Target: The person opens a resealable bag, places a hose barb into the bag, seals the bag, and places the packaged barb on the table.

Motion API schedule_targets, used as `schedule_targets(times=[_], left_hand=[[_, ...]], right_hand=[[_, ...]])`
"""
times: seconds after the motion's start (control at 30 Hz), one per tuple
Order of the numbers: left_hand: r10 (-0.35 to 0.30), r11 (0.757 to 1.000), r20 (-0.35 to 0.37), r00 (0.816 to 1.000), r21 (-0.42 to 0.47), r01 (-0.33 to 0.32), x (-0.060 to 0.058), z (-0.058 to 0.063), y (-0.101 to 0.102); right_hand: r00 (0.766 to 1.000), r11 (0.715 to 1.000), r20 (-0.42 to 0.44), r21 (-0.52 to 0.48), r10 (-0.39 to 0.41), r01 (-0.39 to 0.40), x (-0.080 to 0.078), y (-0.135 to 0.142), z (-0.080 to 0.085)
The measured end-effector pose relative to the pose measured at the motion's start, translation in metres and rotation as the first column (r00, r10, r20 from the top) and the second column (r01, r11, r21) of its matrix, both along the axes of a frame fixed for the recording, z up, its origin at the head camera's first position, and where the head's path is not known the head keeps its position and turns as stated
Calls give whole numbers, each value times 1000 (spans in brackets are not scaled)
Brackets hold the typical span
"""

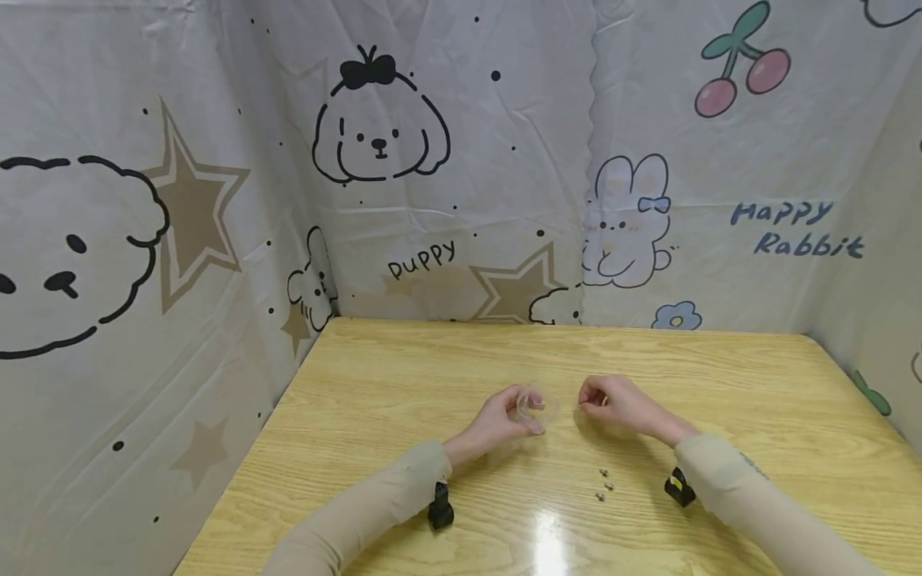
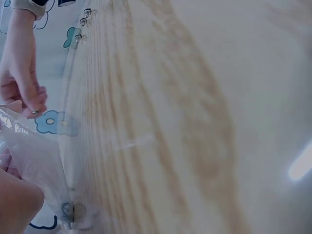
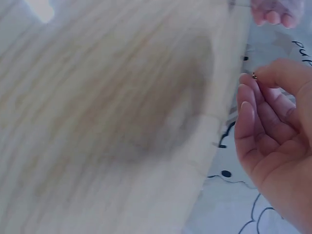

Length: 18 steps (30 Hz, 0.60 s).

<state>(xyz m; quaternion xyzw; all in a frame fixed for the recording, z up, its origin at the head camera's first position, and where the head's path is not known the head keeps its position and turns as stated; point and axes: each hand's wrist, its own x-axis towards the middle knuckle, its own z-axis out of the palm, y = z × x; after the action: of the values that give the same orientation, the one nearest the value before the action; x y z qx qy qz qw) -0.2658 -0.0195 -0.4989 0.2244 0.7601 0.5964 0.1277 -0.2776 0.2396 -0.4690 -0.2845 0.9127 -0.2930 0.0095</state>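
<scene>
My right grip [image 1: 625,408] pinches a metal bit [image 3: 254,76] over the table [image 1: 360,416], right of and apart from the clear bag [image 2: 36,151] held in my left grip [image 1: 500,420]. Three loose bits [image 1: 609,486] lie on the near side, closer to my right.

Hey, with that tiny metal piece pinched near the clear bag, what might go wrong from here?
The small metal piece sits between thumb and finger of the right grip, so it might slip. The clear plastic bag in the left grip looks thin, so it may fold shut. The right sleeve might knock the three loose metal pieces lying on the table.
</scene>
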Motion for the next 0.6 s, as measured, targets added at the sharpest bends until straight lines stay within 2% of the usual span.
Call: schedule_targets(times=[0.17, 0.4, 0.6], left_hand=[[-10, 1000, 2, 1000, 5, 10, -1, -1, 0], [-18, 1000, 4, 1000, 1, 18, -2, -2, 0], [-21, 1000, 10, 1000, 8, 21, 0, -1, -1]], right_hand=[[999, 999, -44, -44, -4, 2, 1, -5, 13], [987, 994, -156, -103, 27, -44, 7, -21, 35], [983, 986, -162, -123, 89, -110, 15, -39, 51]])
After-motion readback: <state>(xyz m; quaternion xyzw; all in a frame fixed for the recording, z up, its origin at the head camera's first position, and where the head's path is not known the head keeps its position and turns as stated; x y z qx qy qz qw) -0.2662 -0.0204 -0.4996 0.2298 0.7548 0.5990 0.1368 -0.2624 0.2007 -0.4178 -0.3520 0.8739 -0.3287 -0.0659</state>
